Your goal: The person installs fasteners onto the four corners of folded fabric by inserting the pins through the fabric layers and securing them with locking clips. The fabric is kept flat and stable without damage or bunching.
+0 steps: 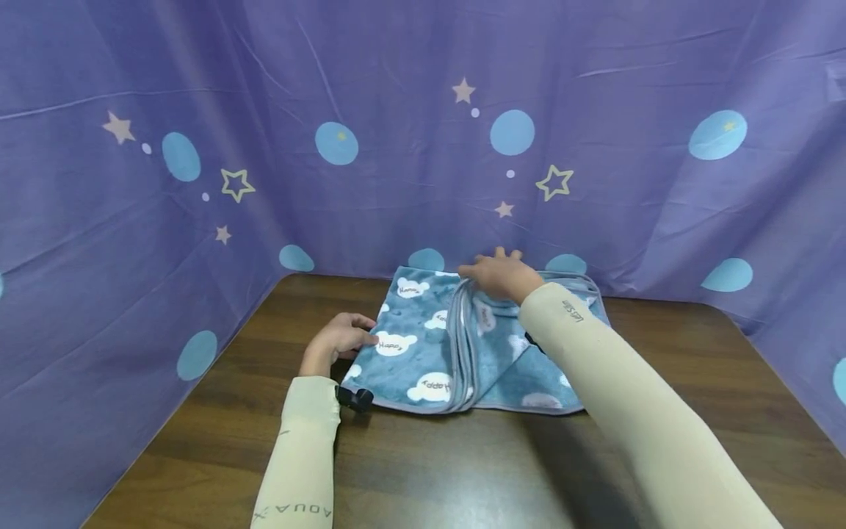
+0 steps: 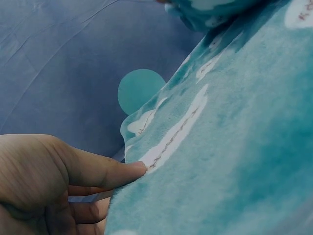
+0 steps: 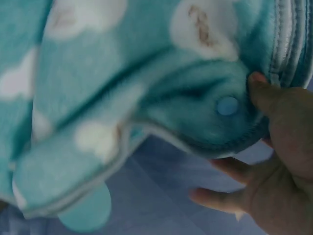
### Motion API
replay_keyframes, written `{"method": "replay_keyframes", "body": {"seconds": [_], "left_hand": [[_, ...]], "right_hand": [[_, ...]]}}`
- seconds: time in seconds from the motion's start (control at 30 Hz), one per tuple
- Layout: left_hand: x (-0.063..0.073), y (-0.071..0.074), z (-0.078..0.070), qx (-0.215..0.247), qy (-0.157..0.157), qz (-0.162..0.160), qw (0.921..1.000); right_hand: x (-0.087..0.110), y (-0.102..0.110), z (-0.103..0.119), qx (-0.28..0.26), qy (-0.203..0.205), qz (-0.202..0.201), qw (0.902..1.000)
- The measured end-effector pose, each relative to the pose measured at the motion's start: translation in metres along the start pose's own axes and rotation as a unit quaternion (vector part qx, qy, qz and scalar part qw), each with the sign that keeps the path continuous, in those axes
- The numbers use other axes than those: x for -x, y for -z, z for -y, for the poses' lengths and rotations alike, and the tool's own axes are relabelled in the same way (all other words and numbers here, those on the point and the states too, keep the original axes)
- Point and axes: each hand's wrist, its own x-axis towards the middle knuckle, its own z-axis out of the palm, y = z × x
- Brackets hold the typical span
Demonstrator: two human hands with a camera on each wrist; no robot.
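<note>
A teal fleece blanket (image 1: pixel 413 367) with white bear-and-cloud shapes reading "Happy" lies partly folded on the table, its grey bound edges stacked in several layers down the middle. My left hand (image 1: pixel 340 336) pinches its left edge; in the left wrist view the thumb (image 2: pixel 129 170) presses on top with the fingers beneath. At the back, my right hand (image 1: pixel 504 278) grips a bound corner of the folded part. In the right wrist view, the right hand's thumb (image 3: pixel 261 90) lies on the cloth beside a pale blue button-like disc (image 3: pixel 227 105), and other fingers extend behind the edge.
The dark wooden table (image 1: pixel 423 470) extends around the blanket. A purple curtain (image 1: pixel 410 198) with stars and blue circles hangs close behind the table's back edge and along both sides. A black wrist strap (image 1: pixel 355 399) sits on the left wrist.
</note>
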Motion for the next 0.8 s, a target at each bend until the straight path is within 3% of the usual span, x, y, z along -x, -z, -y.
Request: {"method": "replay_keyframes", "body": {"seconds": [0.13, 0.33, 0.6, 0.8], "left_hand": [[-0.001, 0.000, 0.000, -0.003, -0.001, 0.000, 1.0000], [-0.001, 0.000, 0.001, -0.001, 0.003, -0.003, 1.0000], [-0.001, 0.000, 0.001, -0.007, -0.004, -0.003, 1.0000], [-0.001, -0.002, 0.001, -0.003, -0.006, -0.004, 1.0000]], "right_hand": [[0.021, 0.010, -0.008, -0.039, -0.009, 0.030, 0.9988], [0.052, 0.013, -0.028, -0.054, -0.020, 0.038, 0.9976], [0.095, 0.003, -0.061, -0.022, 0.014, -0.012, 0.9996], [0.125, -0.011, -0.077, 0.026, 0.071, -0.071, 0.9946]]}}
